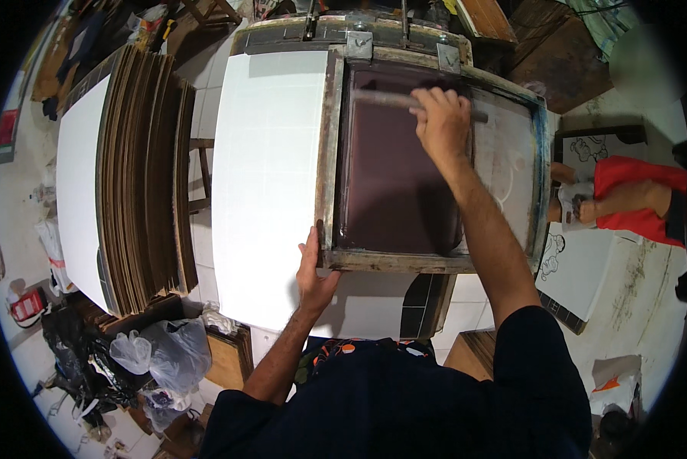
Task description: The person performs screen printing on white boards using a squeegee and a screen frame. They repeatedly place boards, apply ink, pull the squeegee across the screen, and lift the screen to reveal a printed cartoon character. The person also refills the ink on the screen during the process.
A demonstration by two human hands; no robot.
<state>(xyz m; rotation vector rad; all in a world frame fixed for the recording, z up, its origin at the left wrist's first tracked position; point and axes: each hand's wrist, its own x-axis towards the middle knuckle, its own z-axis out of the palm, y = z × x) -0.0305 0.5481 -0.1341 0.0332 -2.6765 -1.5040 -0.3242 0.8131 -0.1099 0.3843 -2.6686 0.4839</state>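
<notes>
A wooden-framed printing screen (pixel 397 262) with a dark brownish mesh panel lies over a white sheet (pixel 263 168) on a board. My right hand (pixel 443 118) is closed round a long squeegee (pixel 385 99), which sits across the far part of the mesh and is slightly blurred. At the near left corner of the frame, my left hand (pixel 313 279) grips the wood, fingers along the left side and thumb by the near edge. Two metal hinge clamps (pixel 358 46) hold the frame's far side.
A tall stack of boards (pixel 141 183) topped by a white sheet stands at left. Plastic bags (pixel 164 356) lie near left. On the right, another person in red (pixel 638 195) reaches among printed sheets (pixel 576 268). Wooden boxes (pixel 561 69) stand at the far right.
</notes>
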